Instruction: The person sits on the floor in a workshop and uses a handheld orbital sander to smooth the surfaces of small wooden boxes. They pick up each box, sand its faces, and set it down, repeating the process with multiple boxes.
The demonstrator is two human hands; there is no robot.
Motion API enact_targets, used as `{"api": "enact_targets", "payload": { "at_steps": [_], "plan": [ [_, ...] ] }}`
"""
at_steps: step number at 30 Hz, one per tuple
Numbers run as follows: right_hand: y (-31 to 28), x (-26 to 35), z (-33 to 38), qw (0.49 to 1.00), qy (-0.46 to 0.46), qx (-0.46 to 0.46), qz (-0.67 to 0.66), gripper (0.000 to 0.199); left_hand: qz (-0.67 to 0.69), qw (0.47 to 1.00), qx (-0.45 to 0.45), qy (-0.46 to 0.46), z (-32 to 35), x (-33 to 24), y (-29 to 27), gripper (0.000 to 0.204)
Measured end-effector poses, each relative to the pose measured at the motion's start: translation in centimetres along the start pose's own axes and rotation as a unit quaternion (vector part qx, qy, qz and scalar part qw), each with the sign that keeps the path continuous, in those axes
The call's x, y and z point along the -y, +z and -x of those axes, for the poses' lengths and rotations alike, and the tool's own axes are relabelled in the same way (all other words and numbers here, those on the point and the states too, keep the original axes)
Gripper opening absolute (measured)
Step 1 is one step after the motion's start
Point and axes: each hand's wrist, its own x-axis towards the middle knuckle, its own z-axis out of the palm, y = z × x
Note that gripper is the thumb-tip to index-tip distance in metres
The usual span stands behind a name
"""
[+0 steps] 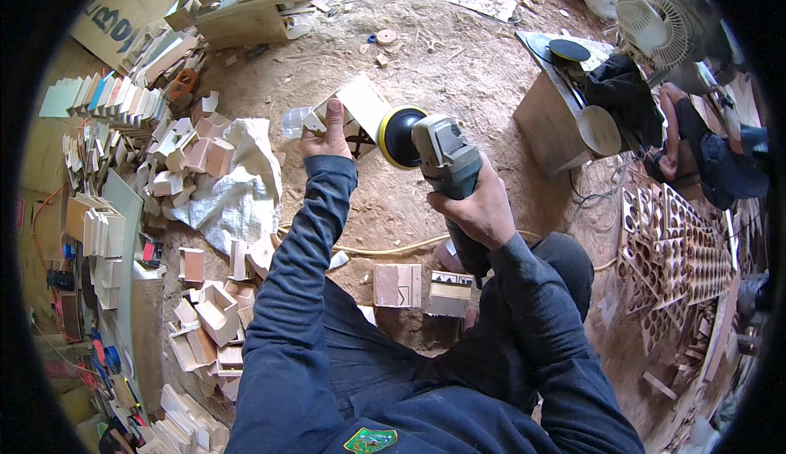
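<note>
My left hand (327, 132) grips a small pale wooden box piece (360, 103) and holds it up in front of me. My right hand (476, 207) is closed around the body of a grey angle grinder (446, 159). Its black sanding disc with a yellow rim (398, 136) presses against the right side of the wooden piece. Both arms are in dark blue sleeves. A pale cord (385, 248) trails over the dirt floor beneath the tool.
Piles of small wooden boxes and offcuts (205, 315) lie at left around a white sack (237, 192). Two wooden blocks (422, 286) sit by my knees. Carved wooden panels (679, 257) lie at right. A fan (651, 24), a stand with discs (573, 98) and another seated person (712, 151) are at upper right.
</note>
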Motion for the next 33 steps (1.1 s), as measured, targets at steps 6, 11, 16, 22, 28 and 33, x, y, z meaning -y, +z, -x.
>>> {"api": "enact_targets", "payload": {
  "at_steps": [6,11,16,22,28,33],
  "plan": [
    [-0.2,-0.3,-0.1,0.998,-0.019,-0.044,0.033,0.065,0.008,1.0,0.005,0.02,0.7,-0.2,0.4,0.05],
    [-0.4,-0.3,-0.1,0.998,-0.016,-0.04,0.041,0.066,-0.017,1.0,-0.015,-0.001,0.2,0.1,0.9,0.055],
    [-0.6,-0.2,0.4,0.998,-0.029,-0.042,0.048,0.068,-0.067,0.996,-0.04,-0.043,0.4,0.3,1.0,0.06],
    [-1.4,-0.6,-0.6,0.995,0.018,-0.076,0.056,0.056,0.013,1.0,0.006,-0.004,-0.3,0.5,0.2,0.066],
    [-1.3,0.1,0.5,0.998,-0.017,-0.065,-0.011,0.066,-0.034,0.988,-0.028,-0.147,-0.9,0.9,-0.1,0.074],
    [-0.3,0.4,1.2,0.997,-0.055,-0.04,0.023,0.061,0.044,0.966,0.044,-0.249,-0.2,1.6,-0.2,0.072]
  ]
}}
